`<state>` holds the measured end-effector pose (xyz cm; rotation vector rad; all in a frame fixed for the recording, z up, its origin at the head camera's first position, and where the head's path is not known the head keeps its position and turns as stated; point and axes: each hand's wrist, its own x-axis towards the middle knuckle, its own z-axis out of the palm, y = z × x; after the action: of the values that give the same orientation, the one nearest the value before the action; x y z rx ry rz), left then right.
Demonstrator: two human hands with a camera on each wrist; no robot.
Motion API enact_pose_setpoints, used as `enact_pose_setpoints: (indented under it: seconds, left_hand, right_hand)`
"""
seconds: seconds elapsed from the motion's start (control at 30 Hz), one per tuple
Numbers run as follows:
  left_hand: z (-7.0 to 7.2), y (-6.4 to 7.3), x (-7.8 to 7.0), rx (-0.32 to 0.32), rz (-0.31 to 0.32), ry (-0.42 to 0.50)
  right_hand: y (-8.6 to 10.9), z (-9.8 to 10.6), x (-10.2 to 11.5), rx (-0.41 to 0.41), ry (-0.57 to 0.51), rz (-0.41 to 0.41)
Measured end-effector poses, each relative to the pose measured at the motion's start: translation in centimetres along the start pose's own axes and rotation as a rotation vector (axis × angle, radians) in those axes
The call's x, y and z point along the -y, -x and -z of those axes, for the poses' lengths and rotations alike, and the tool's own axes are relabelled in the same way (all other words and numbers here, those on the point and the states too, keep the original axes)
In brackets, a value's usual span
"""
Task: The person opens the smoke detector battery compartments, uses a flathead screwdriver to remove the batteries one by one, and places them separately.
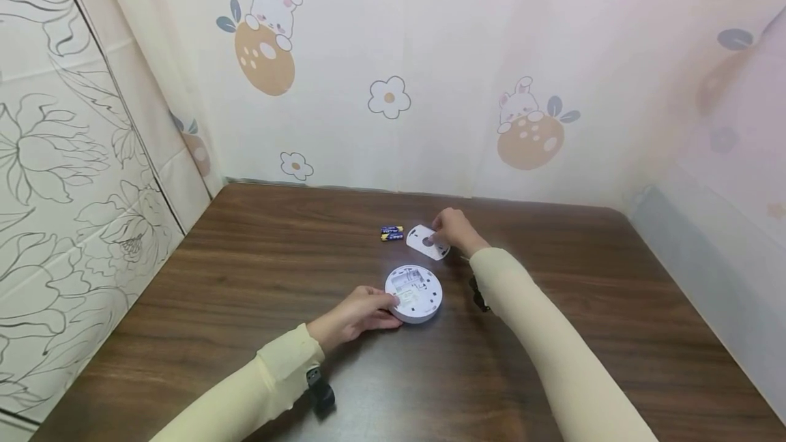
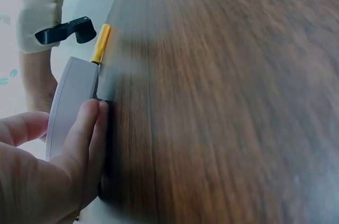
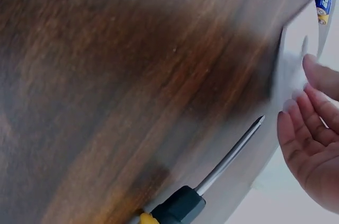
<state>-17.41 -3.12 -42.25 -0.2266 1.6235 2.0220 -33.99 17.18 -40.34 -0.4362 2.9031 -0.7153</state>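
Observation:
A round white device (image 1: 424, 302), like a smoke alarm, lies with its open battery compartment facing up. My left hand (image 1: 361, 314) grips its left side, thumb on the top face and fingers along the side and underneath; the left wrist view shows its pale side wall (image 2: 71, 99). Farther back, my right hand (image 1: 456, 229) pinches a flat white mounting plate (image 1: 418, 240) with a round hole in its middle. In the right wrist view the thumb is over the plate's face (image 3: 297, 36), with the other fingers curled at its near end.
Two blue-and-yellow batteries (image 1: 391, 233) lie side by side just left of the plate. A screwdriver (image 3: 225, 163) with a black and yellow handle lies on the wooden table (image 1: 295, 244) near the right forearm. Patterned curtains (image 1: 393, 149) hang behind the table.

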Motion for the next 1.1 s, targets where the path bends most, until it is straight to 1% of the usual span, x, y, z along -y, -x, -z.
enact_pose_setpoints:
  seconds: [0.1, 0.13, 0.2, 0.33, 0.37, 0.43, 0.57, 0.67, 0.77, 0.93, 1.1]
  left_hand:
    - [0.3, 0.2, 0.0, 0.018, 0.005, -0.017]
    - [0.4, 0.3, -0.1, 0.026, 0.007, -0.030]
    - [0.8, 0.5, -0.4, 0.040, 0.018, -0.066]
    - [1.8, 0.6, -1.3, 0.035, 0.032, -0.143]
    - [2.0, 0.5, -1.6, 0.029, 0.030, -0.154]
    - [2.4, 0.2, -2.0, 0.026, 0.014, -0.164]
    - [2.5, -0.3, -2.2, 0.059, -0.017, -0.155]
    - [2.4, -0.6, -2.0, 0.079, -0.014, -0.136]
    - [2.2, -0.7, -1.8, 0.074, -0.002, -0.105]
    - [2.0, -0.9, -1.6, 0.052, 0.011, -0.077]
    - [1.9, -0.9, -1.4, 0.044, 0.019, -0.051]
  right_hand:
    - [0.0, 0.1, -0.2, -0.028, -0.040, 0.016]
    - [0.0, 0.1, -0.3, -0.029, -0.040, 0.019]
    - [0.0, 0.1, -0.2, -0.007, -0.040, -0.004]
    - [0.1, 0.0, 0.4, 0.040, -0.004, -0.055]
    - [0.2, 0.0, 0.5, 0.043, 0.004, -0.066]
    - [0.3, -0.1, 0.8, 0.033, 0.026, -0.060]
    - [0.2, -0.4, 0.8, 0.015, 0.038, -0.056]
    - [0.2, -0.4, 0.7, 0.024, 0.028, -0.056]
    - [0.0, -0.5, 0.5, 0.029, 0.016, -0.056]
    - [-0.4, -0.3, -0.1, 0.008, 0.003, -0.049]
    - [-0.3, 0.0, -0.3, -0.007, 0.004, -0.046]
